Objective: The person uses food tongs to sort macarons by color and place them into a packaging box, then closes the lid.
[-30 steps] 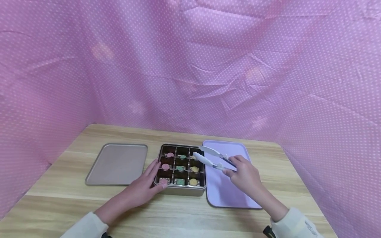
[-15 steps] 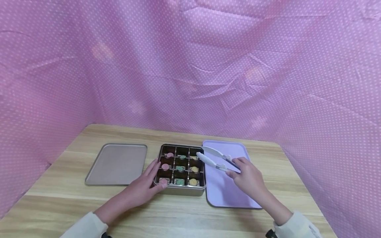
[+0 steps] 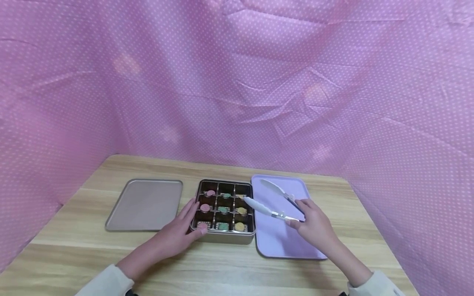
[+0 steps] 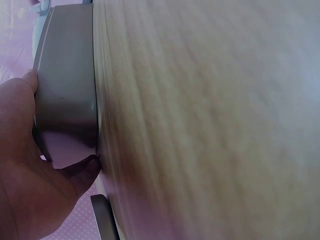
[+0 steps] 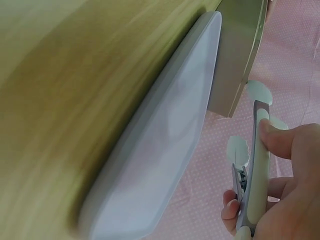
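My left hand (image 3: 177, 232) holds the near left corner of a metal tin (image 3: 229, 237), thumb at the front and fingers along the left side. The tin's compartments each hold a small round piece: a pink piece (image 3: 205, 208) in the left column, a green piece (image 3: 224, 210) in the middle, a yellow piece (image 3: 241, 211) at right. My right hand (image 3: 314, 224) grips white-tipped tongs (image 3: 259, 206) by the handles. Their arms are spread with nothing between the tips. One tip hangs by the tin's right rim, the other above the lilac tray (image 3: 275, 242).
A flat, square, beige-grey lid or tray (image 3: 146, 205) lies left of the tin. The lilac tray sits close against the tin's right side. All stand on a wooden table (image 3: 207, 273), with a pink dotted cloth (image 3: 222, 82) hanging behind and at both sides.
My right hand has moved right and slightly toward me with the tongs, away from the tin. The tongs' tips have spread wider apart. My left hand stays on the tin.
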A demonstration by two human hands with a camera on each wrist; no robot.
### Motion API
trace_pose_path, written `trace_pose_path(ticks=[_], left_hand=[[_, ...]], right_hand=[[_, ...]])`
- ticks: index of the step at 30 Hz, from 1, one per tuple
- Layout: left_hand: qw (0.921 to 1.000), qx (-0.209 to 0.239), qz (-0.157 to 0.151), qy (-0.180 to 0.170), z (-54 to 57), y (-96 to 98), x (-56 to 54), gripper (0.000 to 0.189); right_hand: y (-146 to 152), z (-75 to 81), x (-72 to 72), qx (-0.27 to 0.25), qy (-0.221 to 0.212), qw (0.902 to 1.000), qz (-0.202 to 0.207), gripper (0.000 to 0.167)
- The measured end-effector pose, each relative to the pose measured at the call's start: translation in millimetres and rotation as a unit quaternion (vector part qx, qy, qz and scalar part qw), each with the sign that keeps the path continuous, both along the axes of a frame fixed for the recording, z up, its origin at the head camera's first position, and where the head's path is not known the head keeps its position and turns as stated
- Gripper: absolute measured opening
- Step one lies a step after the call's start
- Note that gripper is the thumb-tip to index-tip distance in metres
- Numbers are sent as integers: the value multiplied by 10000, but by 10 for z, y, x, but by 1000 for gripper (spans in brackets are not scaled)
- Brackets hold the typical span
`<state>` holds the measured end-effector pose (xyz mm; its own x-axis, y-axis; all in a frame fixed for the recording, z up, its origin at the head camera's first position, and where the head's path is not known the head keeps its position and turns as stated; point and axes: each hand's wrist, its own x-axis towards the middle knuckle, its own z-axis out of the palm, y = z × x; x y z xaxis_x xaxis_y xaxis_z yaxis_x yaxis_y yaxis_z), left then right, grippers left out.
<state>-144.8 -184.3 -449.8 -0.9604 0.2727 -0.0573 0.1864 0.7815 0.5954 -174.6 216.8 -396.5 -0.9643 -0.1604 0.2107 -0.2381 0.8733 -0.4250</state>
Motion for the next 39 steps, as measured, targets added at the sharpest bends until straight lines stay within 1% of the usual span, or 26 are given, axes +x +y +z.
trace_pose_path(ticks=[3, 7, 11, 14, 20, 25, 27, 33, 37, 39], left_hand=[[10000, -17, 23, 10, -3, -13, -3, 96], [10000, -18, 27, 10, -15, -16, -5, 96], [10000, -17, 28, -2, -27, -17, -9, 96], [10000, 1, 30, 3, -28, -15, -11, 96], [10000, 32, 13, 44, -22, -15, -12, 96], [10000, 47, 6, 23, -17, -18, -8, 95], [10000, 51, 8, 8, -13, -20, -6, 95], [10000, 40, 12, 0, -14, -20, -4, 95], [10000, 19, 17, -8, -28, -18, -3, 95], [10000, -5, 17, 2, -32, -18, -5, 95]], right_hand=[[41, -24, 5, -76, -2, 10000, -13, 76], [107, -40, 28, -183, 138, 9997, -37, 75], [212, -93, 39, -253, 268, 9993, -83, 74], [316, -140, 52, -271, 270, 9991, -165, 75], [587, -218, 72, -323, 68, 9984, -464, 82], [871, -294, 69, -284, -42, 9969, -730, 81], [975, -321, 72, -262, -165, 9960, -840, 81], [1237, -379, 54, -209, -425, 9919, -1178, 87], [1385, -415, 36, -132, -579, 9899, -1288, 92], [1446, -433, 28, -62, -565, 9893, -1342, 92]])
